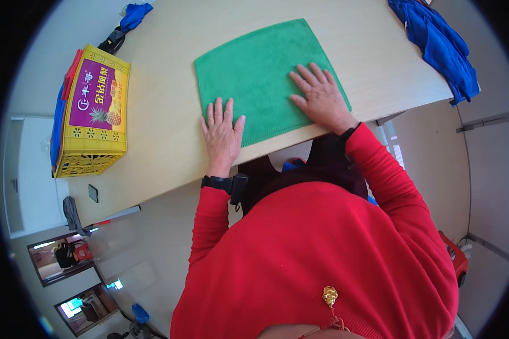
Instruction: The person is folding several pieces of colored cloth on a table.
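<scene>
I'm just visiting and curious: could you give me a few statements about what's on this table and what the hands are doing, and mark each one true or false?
1. Both hands lie flat on the green cloth. True: the left hand rests at its near left corner, the right hand on its right part.
2. The green cloth is crumpled in a heap. False: it lies spread flat.
3. A yellow crate stands at the table's left end. True.
4. The right hand grips the blue cloth. False: that cloth lies apart at the far right edge.
</scene>
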Available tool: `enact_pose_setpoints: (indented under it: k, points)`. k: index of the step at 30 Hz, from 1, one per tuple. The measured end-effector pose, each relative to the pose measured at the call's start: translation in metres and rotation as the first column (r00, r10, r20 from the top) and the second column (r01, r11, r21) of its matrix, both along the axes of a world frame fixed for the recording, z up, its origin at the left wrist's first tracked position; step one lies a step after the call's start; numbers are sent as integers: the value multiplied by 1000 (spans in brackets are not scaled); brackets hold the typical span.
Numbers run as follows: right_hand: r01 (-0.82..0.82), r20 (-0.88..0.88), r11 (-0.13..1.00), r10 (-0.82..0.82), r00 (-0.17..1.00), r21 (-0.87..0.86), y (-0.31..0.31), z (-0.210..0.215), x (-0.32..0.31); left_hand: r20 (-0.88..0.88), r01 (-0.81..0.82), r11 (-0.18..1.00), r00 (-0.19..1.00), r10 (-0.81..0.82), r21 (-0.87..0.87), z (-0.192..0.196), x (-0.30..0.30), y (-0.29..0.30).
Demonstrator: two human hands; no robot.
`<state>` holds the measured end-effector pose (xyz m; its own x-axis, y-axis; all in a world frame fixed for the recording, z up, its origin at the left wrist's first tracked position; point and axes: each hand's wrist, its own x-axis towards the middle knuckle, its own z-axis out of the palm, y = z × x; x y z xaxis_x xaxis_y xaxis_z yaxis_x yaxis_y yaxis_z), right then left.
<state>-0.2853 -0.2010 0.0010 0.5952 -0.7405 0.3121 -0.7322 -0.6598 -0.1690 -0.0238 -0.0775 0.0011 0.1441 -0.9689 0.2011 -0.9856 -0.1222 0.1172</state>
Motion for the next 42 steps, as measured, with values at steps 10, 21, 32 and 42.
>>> enact_pose_setpoints:
  k: [10,21,32,42]
  points:
    - [248,-56,966,-252,966,-68,-5,-17,-83,-57,-60,998,997,59,-20,-11,23,28]
    - [-194,40,980,193,980,38,28,8,-73,-71,223,964,969,-235,-143,13,6,71]
    - [-279,80,959,275,958,50,55,20,-101,-89,271,929,949,-301,-251,10,-2,105]
    - [-381,293,830,277,915,406,15,88,-92,-521,135,959,816,-250,-249,68,27,97]
